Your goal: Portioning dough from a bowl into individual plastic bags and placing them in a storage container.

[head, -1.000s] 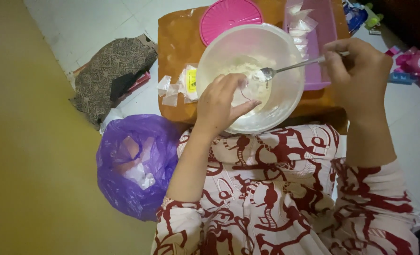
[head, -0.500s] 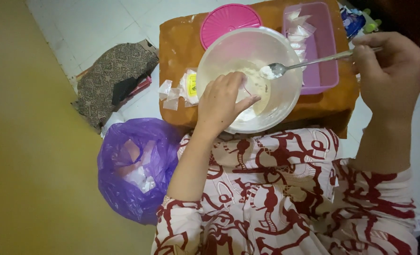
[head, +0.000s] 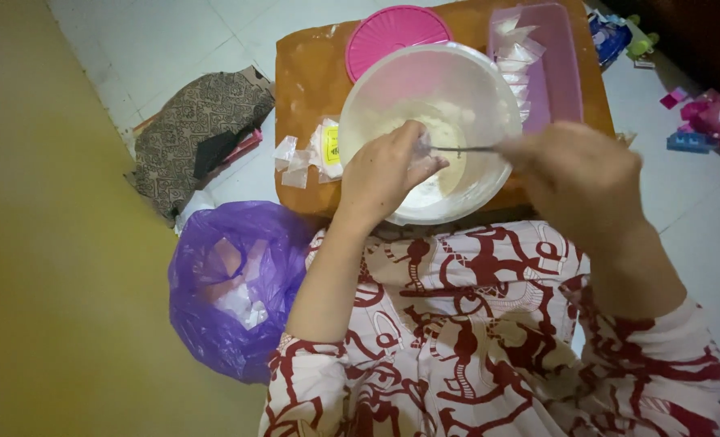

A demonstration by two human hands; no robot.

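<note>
A glossy orange-brown surface (head: 311, 73) carries a round translucent plastic bowl (head: 489, 89) holding pale, creamy paste. Beside it lie a ribbed pink lid (head: 388, 36) and a rectangular pink tray (head: 562, 73). A crinkled purple bag (head: 230, 283) sits on the floor. The left hand (head: 384, 170) pinches a small clear packet (head: 425, 150) over the bowl, its grip narrow. The blurred right hand (head: 578, 178) grips a thin metal spoon (head: 465, 149), whose tip meets the packet.

Materials and finishes at the work surface
Translucent plastic bowl (head: 429, 121) showing smooth; metal spoon (head: 465, 149) gleaming; purple plastic bag (head: 230, 287) crinkling glossy.
</note>
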